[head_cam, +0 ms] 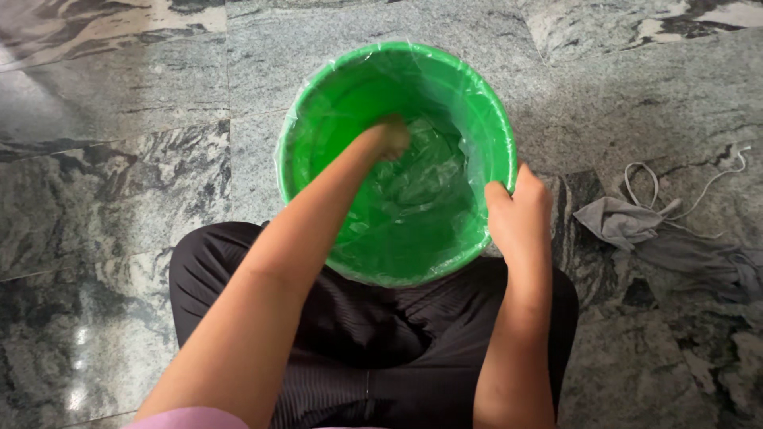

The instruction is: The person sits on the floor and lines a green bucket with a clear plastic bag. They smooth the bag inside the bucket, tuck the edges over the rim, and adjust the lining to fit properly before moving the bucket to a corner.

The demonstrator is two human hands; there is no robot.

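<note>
A green bucket (395,95) lined with a clear plastic bag (421,187) stands on the stone floor (119,199) just beyond the person's knees. The left hand (389,137) reaches down inside, closed on the bag. The right hand (518,210) grips the bucket's right rim. A grey cloth (636,226) lies on the floor to the right.

Home washing spot: polished grey granite floor (119,199), green bucket (493,111), crumpled grey garment (636,226).

I see a polished grey-green stone floor (119,183) of large veined slabs, glare at the left, a crumpled grey cloth (636,226) with cords lying at right.
</note>
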